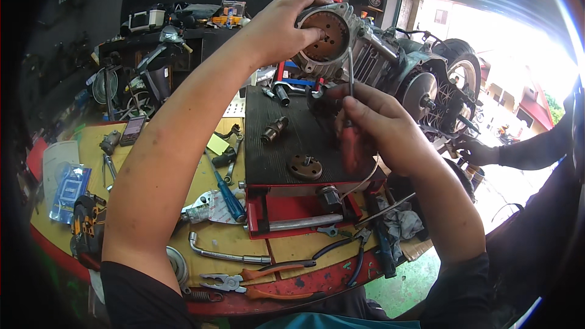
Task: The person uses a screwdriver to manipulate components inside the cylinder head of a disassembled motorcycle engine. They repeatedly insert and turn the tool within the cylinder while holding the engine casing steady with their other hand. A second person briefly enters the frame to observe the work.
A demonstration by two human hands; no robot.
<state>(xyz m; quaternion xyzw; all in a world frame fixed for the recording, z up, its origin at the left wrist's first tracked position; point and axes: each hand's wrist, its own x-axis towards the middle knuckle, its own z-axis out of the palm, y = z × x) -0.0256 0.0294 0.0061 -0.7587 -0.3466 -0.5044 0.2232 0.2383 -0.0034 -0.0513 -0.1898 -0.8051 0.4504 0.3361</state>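
My left hand (292,27) grips the top of a silver engine housing (315,67), its thumb on the middle of the rusty-brown holed disc (329,49) inside. My right hand (378,122) holds a red-handled screwdriver (350,146) upright, its shaft reaching the housing's right rim. The engine assembly (417,88) extends back to a tire (457,61). Below my hands, a dark board (277,164) on a red metal stand bears a round metal flange (304,167), a cylindrical part (274,129) and sockets (281,94).
Pliers (231,283), an L-shaped wrench (231,256), a blue screwdriver (231,201), a phone (133,130) and a yellow power tool (85,231) crowd the yellow-topped bench (49,237). At right, another person's dark-gloved hand (478,152) reaches toward the engine. Cluttered shelves (183,42) stand behind.
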